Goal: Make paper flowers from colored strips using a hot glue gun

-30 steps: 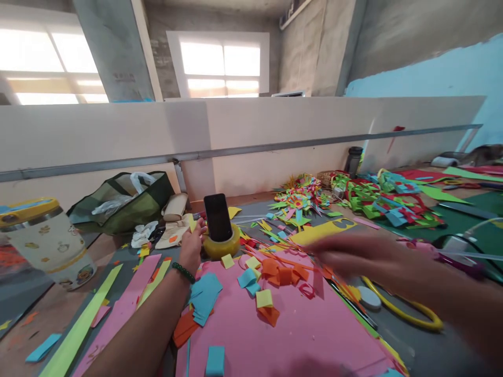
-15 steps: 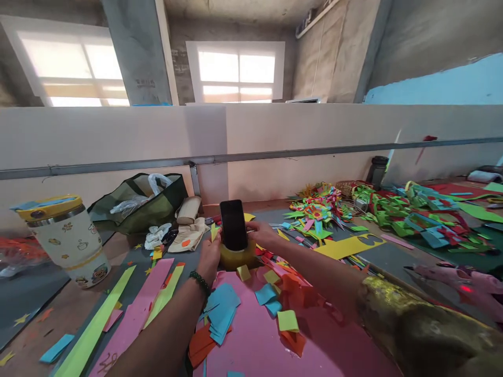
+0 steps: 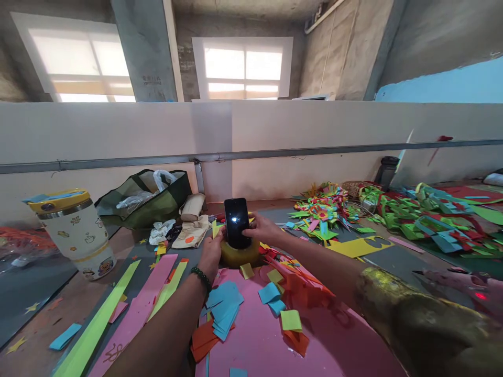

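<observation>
A black smartphone (image 3: 236,220) stands upright, leaning back slightly, at a yellowish roll of tape (image 3: 239,256). A small bright glow shows on its dark screen. My left hand (image 3: 212,250), with a dark bead bracelet on the wrist, is closed at the phone's lower left edge, close to the tape roll. From the other side my right hand (image 3: 264,230) grips the phone's right edge, its thumb over the lower right of the screen. Nearer me, blue paper pieces (image 3: 226,309) and a yellow-green paper square (image 3: 291,320) lie on a pink sheet (image 3: 251,348).
A cream tumbler (image 3: 80,235) and a dark green bag (image 3: 145,201) stand at left. Long paper strips (image 3: 106,314) lie beside my left arm. Colourful paper cuttings (image 3: 322,209) are heaped at right. A pink glue gun (image 3: 463,285) with a red light lies at far right.
My right thumb has moved from the phone's edge onto the front of its screen. A glow now shows on the formerly black screen. The whole view has shifted slightly.
</observation>
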Available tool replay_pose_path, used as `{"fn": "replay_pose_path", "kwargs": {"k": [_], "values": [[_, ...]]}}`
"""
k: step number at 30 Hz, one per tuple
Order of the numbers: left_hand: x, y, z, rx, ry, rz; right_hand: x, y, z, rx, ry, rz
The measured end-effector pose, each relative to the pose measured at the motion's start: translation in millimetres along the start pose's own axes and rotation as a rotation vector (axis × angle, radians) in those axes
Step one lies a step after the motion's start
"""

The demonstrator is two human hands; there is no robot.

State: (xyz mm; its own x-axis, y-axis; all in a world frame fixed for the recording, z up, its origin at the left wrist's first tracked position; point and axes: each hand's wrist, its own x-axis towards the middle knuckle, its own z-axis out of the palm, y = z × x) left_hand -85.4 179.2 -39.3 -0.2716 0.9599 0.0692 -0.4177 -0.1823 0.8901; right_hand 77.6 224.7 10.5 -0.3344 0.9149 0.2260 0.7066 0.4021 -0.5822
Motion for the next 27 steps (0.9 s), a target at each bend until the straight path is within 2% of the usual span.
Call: {"fn": "replay_pose_path", "kwargs": {"k": [5, 10, 14, 20, 27], "values": [[3.7, -2.0, 0.9, -0.022, -0.021, -0.035, 21.6, 7.9, 5.3, 0.016, -0.092, 0.008], [5.7, -4.3, -0.9, -0.03, -0.019, -0.048, 30.5, 5.9, 2.3, 0.002, -0.14, 0.065], [6.8, -5.2, -2.1, -0.036, -0.025, -0.045, 29.0, -2.1, -0.5, -0.039, -0.086, 0.096], [6.8, -4.3, 0.2, -0.054, -0.041, -0.044, 18.8, -15.7, 5.3, -0.121, 0.097, 0.081], [7.4, -3.5, -0.4, -0.061, -0.033, -0.043, 18.3, -23.7, 12.2, -0.167, 0.157, 0.148]]}}
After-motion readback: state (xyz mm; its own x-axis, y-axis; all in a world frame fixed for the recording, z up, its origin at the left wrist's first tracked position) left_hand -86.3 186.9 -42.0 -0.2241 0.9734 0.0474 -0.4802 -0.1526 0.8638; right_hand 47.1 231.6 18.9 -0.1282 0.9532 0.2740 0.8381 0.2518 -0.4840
